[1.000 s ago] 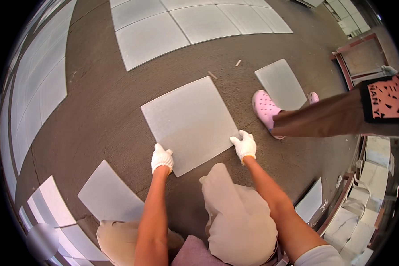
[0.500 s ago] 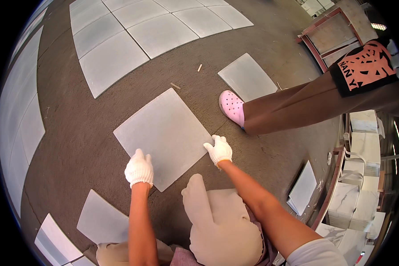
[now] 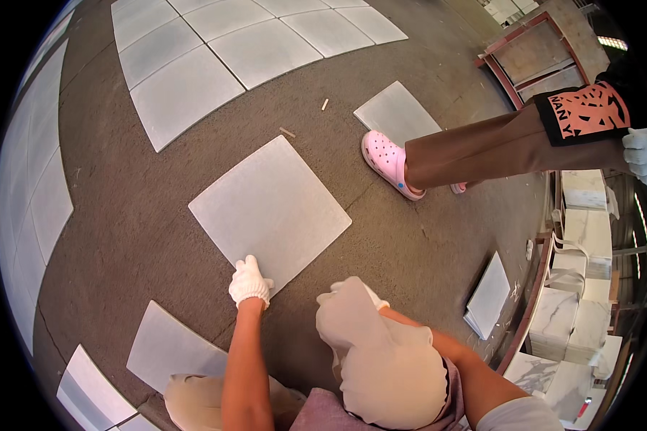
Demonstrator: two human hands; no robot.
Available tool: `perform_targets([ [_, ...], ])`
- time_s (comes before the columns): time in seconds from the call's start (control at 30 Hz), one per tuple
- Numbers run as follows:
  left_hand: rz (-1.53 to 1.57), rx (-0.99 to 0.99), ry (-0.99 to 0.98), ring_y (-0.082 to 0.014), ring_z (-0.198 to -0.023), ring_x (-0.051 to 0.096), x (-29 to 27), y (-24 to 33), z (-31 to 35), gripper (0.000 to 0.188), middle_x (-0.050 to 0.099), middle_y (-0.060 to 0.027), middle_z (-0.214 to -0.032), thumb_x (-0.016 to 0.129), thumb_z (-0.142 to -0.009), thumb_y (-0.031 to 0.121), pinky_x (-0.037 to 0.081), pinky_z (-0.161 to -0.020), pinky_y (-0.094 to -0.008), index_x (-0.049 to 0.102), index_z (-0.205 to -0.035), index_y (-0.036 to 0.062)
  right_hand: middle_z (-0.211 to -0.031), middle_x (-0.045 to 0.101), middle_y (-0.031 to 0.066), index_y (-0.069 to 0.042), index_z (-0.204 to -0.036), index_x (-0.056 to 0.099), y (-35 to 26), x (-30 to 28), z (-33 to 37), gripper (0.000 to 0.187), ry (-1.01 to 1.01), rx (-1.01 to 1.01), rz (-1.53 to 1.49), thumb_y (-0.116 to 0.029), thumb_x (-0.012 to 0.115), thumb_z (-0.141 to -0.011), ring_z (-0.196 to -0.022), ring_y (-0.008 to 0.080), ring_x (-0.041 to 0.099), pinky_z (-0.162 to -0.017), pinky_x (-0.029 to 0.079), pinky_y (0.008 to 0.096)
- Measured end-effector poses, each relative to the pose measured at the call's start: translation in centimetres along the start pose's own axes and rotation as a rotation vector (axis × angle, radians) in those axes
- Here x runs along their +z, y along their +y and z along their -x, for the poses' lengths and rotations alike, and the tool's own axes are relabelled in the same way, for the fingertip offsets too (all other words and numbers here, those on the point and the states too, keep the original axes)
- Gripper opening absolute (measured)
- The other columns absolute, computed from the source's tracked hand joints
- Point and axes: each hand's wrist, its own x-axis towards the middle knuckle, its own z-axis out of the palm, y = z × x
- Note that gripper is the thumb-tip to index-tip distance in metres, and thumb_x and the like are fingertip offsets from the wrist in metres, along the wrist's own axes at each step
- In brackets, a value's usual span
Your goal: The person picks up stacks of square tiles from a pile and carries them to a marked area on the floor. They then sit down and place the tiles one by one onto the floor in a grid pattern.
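A large square grey tile [image 3: 272,208] lies on the dark floor in front of me, one corner pointing toward me. My left hand [image 3: 251,281], in a white knitted glove, is at its near left edge by that corner. The fingers are bent over the edge and closed on it. My right hand [image 3: 376,297], also gloved, is off the tile beside my raised right knee. The beige trouser leg [image 3: 359,323] hides most of that hand, so its fingers do not show clearly.
Rows of grey tiles [image 3: 266,50] lie ahead, with more tiles [image 3: 39,172] far left. Another person's pink clog [image 3: 388,158] stands beside a tile [image 3: 402,115]. Tilted tiles [image 3: 487,298] and marbled white stacks [image 3: 557,320] are at right; another tile [image 3: 169,348] lies near left.
My right hand has left the tile's right edge and drawn back behind my knee. My left hand has shifted right along the tile's near edge. The other person's foot has moved slightly.
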Motion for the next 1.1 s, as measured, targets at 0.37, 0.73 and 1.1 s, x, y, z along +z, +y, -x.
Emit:
perform_targets([
  [0.37,-0.018,-0.068,-0.059,-0.0345,-0.104,0.062,-0.5,-1.1,-1.2,0.062,0.055,-0.0176,-0.115,0.083,-0.062,0.017,0.054,-0.082,-0.0437,0.048,-0.113,0.0093,-0.136,0.051,0.0172,-0.005,-0.131,0.053,6.5,-1.7,21.7,0.054,0.054,0.34,0.054,-0.032,0.064,-0.085,-0.114,0.0287,0.058,-0.097,0.045,0.0365],
  [0.73,0.05,0.006,-0.069,-0.0334,-0.109,0.06,0.4,-2.7,-2.0,0.064,0.054,-0.017,-0.121,0.085,-0.062,0.019,0.053,-0.088,-0.0435,0.049,-0.114,0.0083,-0.137,0.05,0.0171,-0.005,-0.132,0.052,1.9,-3.6,30.3,0.054,0.325,0.301,0.137,-0.031,0.064,-0.086,-0.116,0.0284,0.055,-0.098,0.043,0.0364],
  [1.1,0.075,0.07,-0.062,-0.0353,-0.111,0.059,1.3,-2.6,-1.9,0.066,0.053,-0.0189,-0.124,0.085,-0.063,0.017,0.052,-0.089,-0.0427,0.047,-0.117,0.0064,-0.138,0.049,0.0171,-0.006,-0.133,0.051,-0.3,-3.9,31.7,0.054,0.448,0.239,0.131,-0.03,0.063,-0.086,-0.119,0.0282,0.053,-0.1,0.042,0.0362],
])
